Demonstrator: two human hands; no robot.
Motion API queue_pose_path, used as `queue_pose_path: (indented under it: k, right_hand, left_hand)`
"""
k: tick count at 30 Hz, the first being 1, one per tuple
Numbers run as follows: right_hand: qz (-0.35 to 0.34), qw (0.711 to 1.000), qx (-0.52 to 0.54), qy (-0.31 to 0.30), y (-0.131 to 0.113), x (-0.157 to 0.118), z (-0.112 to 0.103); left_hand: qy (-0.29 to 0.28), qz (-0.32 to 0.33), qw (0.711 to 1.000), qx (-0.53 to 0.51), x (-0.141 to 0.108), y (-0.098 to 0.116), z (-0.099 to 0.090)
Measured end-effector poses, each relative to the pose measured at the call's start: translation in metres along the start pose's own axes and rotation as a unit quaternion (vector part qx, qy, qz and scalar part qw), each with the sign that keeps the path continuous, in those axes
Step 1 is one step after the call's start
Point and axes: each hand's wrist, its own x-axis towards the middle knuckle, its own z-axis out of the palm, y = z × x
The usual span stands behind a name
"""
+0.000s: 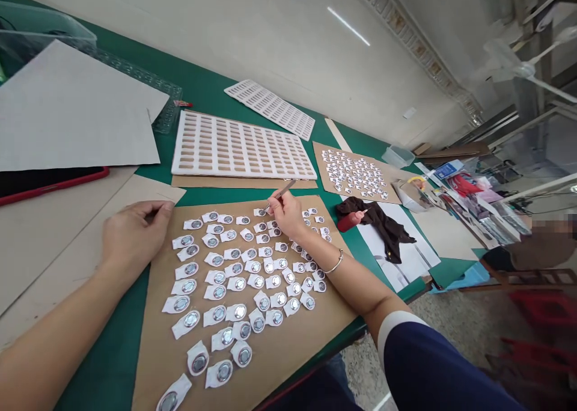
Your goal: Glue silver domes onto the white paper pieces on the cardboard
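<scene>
My right hand (286,214) grips a pair of metal tweezers (285,190), its lower end down among the far rows of small parts. Those are round silvery pieces, each on a white tab (215,259), spread in many rows over a brown cardboard sheet (306,345). At the sheet's far left corner rests my left hand (135,234), fingers curled and thumb pressed against them. Whether anything is pinched there is hidden. Beyond the sheet lies a white tray (243,148) with rows of slots, on another cardboard piece.
A second slotted tray (270,104) lies farther back. On the right are another board (349,173) of small parts, a red bottle (350,220) and a dark cloth (383,225). Large grey card sheets (76,110) and a red-edged device (54,182) occupy the left.
</scene>
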Motion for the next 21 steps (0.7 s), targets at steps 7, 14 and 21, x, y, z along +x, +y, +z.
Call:
queue_pose_path:
  k: [7,14,21]
  right_hand:
    - [0.014,1.0,0.014,0.003,0.008,0.0,0.001]
    - [0.021,0.999,0.044,0.005,0.01,-0.001,0.002]
    - [0.021,0.999,0.05,0.002,0.012,-0.001,0.003]
  left_hand:
    - [0.007,-0.003,1.0,0.019,0.0,0.001,0.001]
    - [0.009,0.0,1.0,0.024,0.0,0.002,0.0]
    - [0.005,0.004,0.999,0.033,0.0,0.001,0.001]
